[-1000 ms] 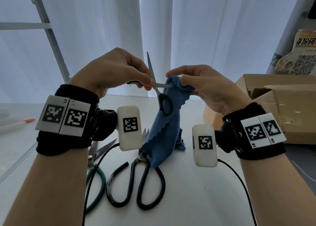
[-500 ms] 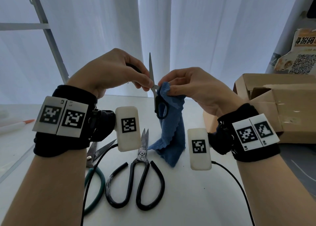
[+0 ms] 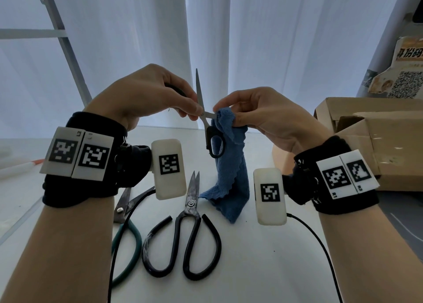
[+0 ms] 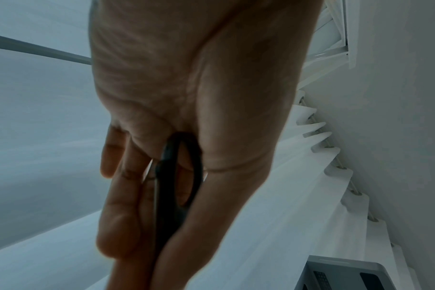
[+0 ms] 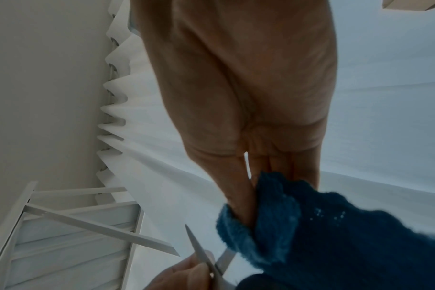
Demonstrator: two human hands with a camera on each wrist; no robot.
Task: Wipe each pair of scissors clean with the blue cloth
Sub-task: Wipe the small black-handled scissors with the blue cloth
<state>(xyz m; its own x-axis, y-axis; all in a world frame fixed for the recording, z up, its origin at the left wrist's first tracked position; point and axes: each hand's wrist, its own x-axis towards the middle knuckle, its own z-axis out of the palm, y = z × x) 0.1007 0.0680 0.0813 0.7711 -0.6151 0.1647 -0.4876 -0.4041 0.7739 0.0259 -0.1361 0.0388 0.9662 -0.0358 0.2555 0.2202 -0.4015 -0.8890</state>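
Note:
A small pair of black-handled scissors (image 3: 207, 124) is held up in the air, blades spread apart. My left hand (image 3: 160, 101) grips one handle loop (image 4: 179, 176), and one blade points straight up. My right hand (image 3: 258, 112) pinches the blue cloth (image 3: 231, 165) around the other blade near the pivot; the cloth (image 5: 323, 235) hangs down to the table. On the white table (image 3: 263, 268) lie a large black-handled pair of scissors (image 3: 190, 231) and a green-handled pair (image 3: 124, 222), partly hidden by my left wrist.
A cardboard box (image 3: 377, 142) stands at the right on the table. A black cable (image 3: 320, 245) runs from each wrist device over the table. A white and orange pen (image 3: 20, 167) lies at the far left. White curtains hang behind.
My right hand with the cloth has slid along the horizontal blade toward the pivot. The hanging cloth has shifted right, off the large black scissors on the table.

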